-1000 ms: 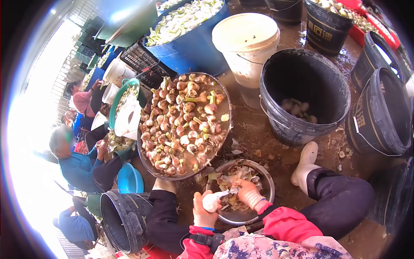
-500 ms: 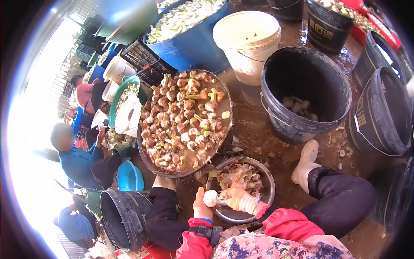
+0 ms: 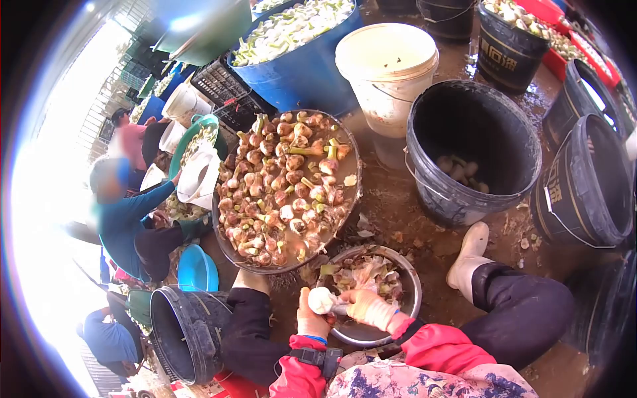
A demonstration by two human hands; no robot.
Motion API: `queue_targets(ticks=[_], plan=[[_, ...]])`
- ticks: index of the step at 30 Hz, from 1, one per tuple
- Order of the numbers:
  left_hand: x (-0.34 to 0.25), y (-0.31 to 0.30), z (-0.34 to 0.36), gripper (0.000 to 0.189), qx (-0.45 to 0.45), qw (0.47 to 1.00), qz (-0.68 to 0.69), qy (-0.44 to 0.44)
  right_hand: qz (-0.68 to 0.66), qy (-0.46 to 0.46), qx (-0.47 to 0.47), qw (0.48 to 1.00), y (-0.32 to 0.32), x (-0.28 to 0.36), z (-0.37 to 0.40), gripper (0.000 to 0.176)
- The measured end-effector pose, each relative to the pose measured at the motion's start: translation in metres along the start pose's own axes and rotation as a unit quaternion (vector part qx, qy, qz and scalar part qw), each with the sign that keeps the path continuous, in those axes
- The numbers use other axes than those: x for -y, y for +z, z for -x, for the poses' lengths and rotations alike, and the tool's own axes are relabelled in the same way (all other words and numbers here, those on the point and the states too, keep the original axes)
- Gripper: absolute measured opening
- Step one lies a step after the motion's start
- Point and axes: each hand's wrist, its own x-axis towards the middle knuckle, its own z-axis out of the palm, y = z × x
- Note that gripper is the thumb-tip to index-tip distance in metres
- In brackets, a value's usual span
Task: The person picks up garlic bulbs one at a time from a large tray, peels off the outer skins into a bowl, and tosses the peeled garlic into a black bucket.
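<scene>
A garlic bulb (image 3: 322, 300) at lower centre: best kept steady, it seems, with the metal tool (image 3: 340, 309) angled away from the gripping fingers.
The left hand (image 3: 312, 320) curls its fingers around the bulb; the right hand (image 3: 370, 309) has its fingers closed on the tool, over a bowl (image 3: 420, 292) of skins (image 3: 368, 273).

Garlic bulbs (image 3: 269, 192) lie in a tray (image 3: 346, 167); husks (image 3: 368, 272) lie in a basin (image 3: 416, 292) on its near side, below the right hand (image 3: 370, 308). To the tray's right stands a bucket (image 3: 443, 196) (at its poorly seen bottom lie probably more bulbs (image 3: 458, 171)). Behind the tray are a tub (image 3: 298, 86) and, further right, a pail (image 3: 388, 99). A co-worker (image 3: 123, 222) sits to the left.
</scene>
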Motion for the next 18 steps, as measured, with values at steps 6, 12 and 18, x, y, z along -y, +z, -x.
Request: queue_targets(ticks=[6,12,18], plan=[[0.014,-0.013,-0.014,0.049,-0.011,0.983,-0.147,0.106,-0.442,-0.293,0.082,0.844,-0.02,0.029,0.019,0.013],[0.009,-0.001,-0.002,0.048,0.031,0.999,0.01,-0.005,-0.249,-0.192,-0.03,0.949,-0.027,-0.013,-0.024,0.039],[0.02,0.003,-0.01,0.045,0.019,0.991,-0.079,0.104,-0.258,-0.003,-0.057,0.965,0.006,-0.024,-0.019,0.019]])
